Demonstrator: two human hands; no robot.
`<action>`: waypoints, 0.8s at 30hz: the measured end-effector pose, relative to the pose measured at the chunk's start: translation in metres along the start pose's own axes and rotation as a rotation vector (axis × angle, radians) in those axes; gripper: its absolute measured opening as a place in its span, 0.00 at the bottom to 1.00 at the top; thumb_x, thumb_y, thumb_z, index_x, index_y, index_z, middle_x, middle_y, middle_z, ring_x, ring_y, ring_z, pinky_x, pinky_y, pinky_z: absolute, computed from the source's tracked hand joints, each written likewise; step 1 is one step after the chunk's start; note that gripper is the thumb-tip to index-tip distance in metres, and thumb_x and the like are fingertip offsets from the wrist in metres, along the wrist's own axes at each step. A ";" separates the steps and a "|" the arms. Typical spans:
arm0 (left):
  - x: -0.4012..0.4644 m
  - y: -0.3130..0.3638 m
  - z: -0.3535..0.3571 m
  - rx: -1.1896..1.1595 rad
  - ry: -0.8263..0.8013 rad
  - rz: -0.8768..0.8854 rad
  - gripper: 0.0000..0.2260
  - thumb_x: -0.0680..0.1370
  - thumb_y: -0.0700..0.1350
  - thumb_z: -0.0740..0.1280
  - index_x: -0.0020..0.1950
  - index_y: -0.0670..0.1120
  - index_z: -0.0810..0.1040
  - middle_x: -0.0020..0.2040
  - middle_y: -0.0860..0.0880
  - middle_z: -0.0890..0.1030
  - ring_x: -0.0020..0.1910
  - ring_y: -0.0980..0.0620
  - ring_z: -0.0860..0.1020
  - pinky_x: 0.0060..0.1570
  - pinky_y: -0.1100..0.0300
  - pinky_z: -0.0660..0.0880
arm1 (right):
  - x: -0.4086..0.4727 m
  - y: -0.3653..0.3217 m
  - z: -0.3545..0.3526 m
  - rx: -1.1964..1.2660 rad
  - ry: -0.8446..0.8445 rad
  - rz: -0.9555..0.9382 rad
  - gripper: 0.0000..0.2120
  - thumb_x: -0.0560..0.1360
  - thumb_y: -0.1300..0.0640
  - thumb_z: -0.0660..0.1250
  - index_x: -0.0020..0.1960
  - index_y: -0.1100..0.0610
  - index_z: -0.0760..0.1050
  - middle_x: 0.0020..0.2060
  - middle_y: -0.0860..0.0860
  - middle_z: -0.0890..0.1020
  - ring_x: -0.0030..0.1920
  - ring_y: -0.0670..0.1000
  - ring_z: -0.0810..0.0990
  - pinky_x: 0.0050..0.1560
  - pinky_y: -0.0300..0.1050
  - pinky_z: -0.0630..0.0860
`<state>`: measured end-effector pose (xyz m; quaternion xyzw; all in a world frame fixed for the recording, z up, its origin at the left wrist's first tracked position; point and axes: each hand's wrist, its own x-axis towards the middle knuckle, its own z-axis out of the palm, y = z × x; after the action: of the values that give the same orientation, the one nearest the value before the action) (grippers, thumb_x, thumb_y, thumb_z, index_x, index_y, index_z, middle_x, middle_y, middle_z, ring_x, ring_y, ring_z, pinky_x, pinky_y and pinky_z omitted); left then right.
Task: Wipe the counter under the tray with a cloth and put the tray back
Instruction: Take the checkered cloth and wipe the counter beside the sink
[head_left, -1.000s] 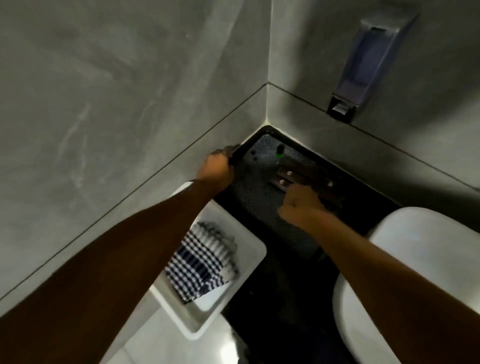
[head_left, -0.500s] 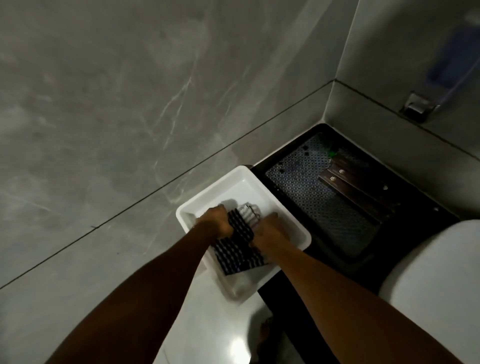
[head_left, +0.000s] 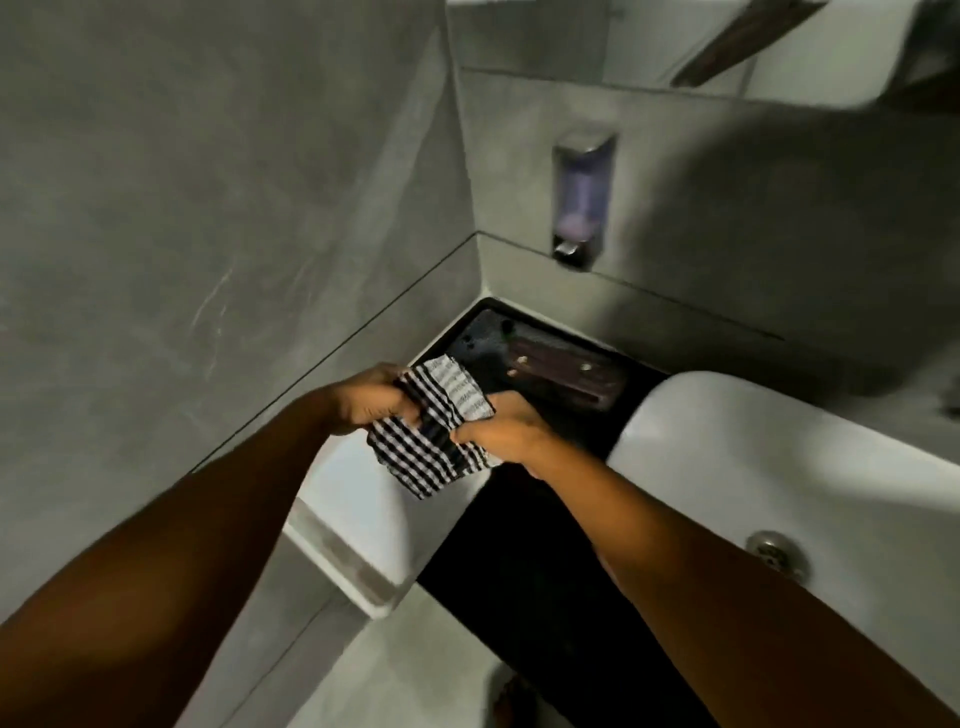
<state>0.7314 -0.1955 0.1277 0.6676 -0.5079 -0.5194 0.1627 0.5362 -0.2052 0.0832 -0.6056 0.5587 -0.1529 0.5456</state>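
Observation:
A black-and-white checked cloth (head_left: 435, 437) is held up in the air between both hands. My left hand (head_left: 370, 401) grips its left edge and my right hand (head_left: 503, 434) grips its right edge. Below the cloth stands a white rectangular tray (head_left: 358, 525), lying partly over the counter's left edge. Behind the hands, a dark perforated tray (head_left: 483, 343) sits in the back corner of the black counter (head_left: 524, 561), with dark brown items (head_left: 566, 376) lying on it.
A white basin (head_left: 810, 483) with a metal drain (head_left: 774, 553) takes up the right side. A soap dispenser (head_left: 581, 197) hangs on the grey back wall. Grey tiled walls close in the left and back. A pale floor shows below.
The hands left the dark tray in the corner, reached into the white tray, took hold of the checked cloth and lifted it out. The camera tilted up.

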 end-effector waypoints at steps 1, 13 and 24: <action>-0.001 0.023 0.007 -0.006 -0.028 0.037 0.16 0.58 0.30 0.68 0.43 0.42 0.81 0.34 0.50 0.85 0.34 0.53 0.83 0.40 0.59 0.79 | -0.013 0.000 -0.019 0.040 0.035 -0.032 0.16 0.64 0.56 0.77 0.52 0.57 0.85 0.47 0.52 0.88 0.48 0.52 0.86 0.54 0.48 0.82; -0.032 0.243 0.345 0.168 -0.441 0.386 0.18 0.63 0.36 0.74 0.52 0.44 0.82 0.48 0.42 0.86 0.48 0.42 0.84 0.53 0.49 0.80 | -0.291 0.185 -0.256 0.538 0.591 -0.065 0.24 0.68 0.49 0.74 0.61 0.54 0.77 0.53 0.53 0.85 0.53 0.55 0.85 0.54 0.58 0.82; -0.089 0.270 0.672 0.727 -0.725 0.625 0.19 0.71 0.47 0.75 0.60 0.46 0.81 0.56 0.46 0.83 0.56 0.48 0.81 0.57 0.55 0.78 | -0.494 0.386 -0.299 0.671 1.045 0.435 0.13 0.77 0.57 0.68 0.61 0.59 0.76 0.45 0.53 0.80 0.44 0.53 0.79 0.36 0.43 0.76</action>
<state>0.0222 -0.0278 0.1018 0.2798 -0.8484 -0.4345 -0.1144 -0.0605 0.1497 0.0787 -0.1220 0.7818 -0.4790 0.3801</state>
